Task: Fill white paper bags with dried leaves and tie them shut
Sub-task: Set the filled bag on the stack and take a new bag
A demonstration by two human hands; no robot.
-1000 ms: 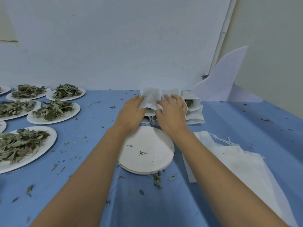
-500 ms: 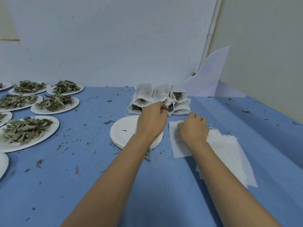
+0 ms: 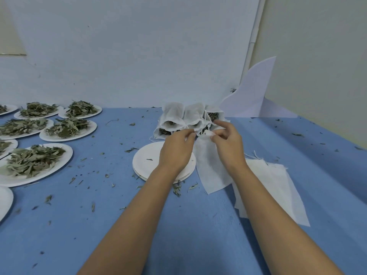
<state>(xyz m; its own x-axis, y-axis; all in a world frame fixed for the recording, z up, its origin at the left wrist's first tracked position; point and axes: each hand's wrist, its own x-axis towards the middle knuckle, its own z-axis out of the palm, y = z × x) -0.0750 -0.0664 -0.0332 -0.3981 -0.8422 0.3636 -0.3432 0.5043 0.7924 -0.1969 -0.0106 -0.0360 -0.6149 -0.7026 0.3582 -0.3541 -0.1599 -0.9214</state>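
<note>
Together, the left hand [image 3: 176, 149] and the right hand [image 3: 228, 143] pinch the top edge of one empty bag [image 3: 210, 167].
Both sets of fingers [image 3: 190, 133] are curled onto that edge. The bag slopes down from them, and its lower end lies on the blue worktop [image 3: 178, 225], between the stack of bare plates [image 3: 147, 161] under the left hand and the pile of flat bags [image 3: 278, 185] beside the right forearm. Just beyond the fingertips lie the filled bags [image 3: 172, 116], with leaves showing in their mouths. Well to the left are plates of dried leaves [image 3: 33, 161].
</note>
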